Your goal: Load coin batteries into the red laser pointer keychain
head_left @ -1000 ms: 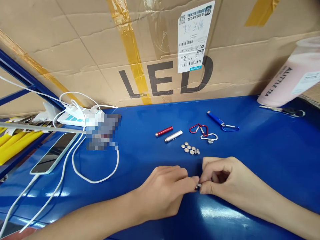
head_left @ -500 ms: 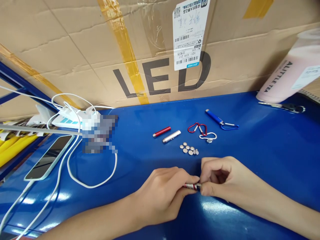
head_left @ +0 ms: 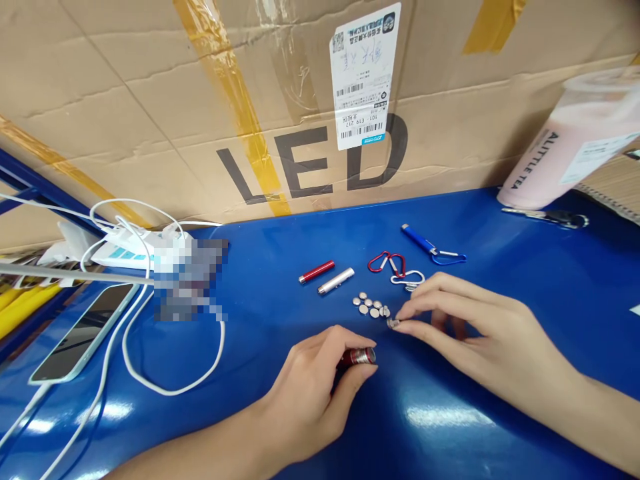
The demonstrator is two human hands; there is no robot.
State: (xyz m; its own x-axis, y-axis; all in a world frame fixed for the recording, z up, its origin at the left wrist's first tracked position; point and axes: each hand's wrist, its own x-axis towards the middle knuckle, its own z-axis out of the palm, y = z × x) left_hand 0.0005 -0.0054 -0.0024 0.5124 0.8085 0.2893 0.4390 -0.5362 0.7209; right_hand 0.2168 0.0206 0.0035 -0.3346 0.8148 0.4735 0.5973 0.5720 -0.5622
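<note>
Just beyond the right hand (head_left: pixel 480 333) fingertips, pinched on a small silver cap (head_left: pixel 393 323), lie button cells (head_left: pixel 371 307) w/ carabiners (head_left: pixel 395 267) behind, left hand (head_left: pixel 310 393) gripping red tube (head_left: pixel 357 357), bare blue tabletop (head_left: pixel 525 280) to the right.

A single head-worn camera looks forward and down, close over the blue bench (head_left: pixel 500 280), facing the cardboard box (head_left: pixel 150 113) standing along its far edge.

The glossy blue tabletop (head_left: pixel 500 280) carries a red metal tube (head_left: pixel 316 271), a silver metal tube (head_left: pixel 335 281), a blue metal tube (head_left: pixel 418 239), silver button cells (head_left: pixel 371 307), and red (head_left: pixel 384 260), silver (head_left: pixel 407 279) and blue (head_left: pixel 449 257) wire clips. The brown cardboard box (head_left: pixel 125 120) bears black letters and yellow tape.
</note>
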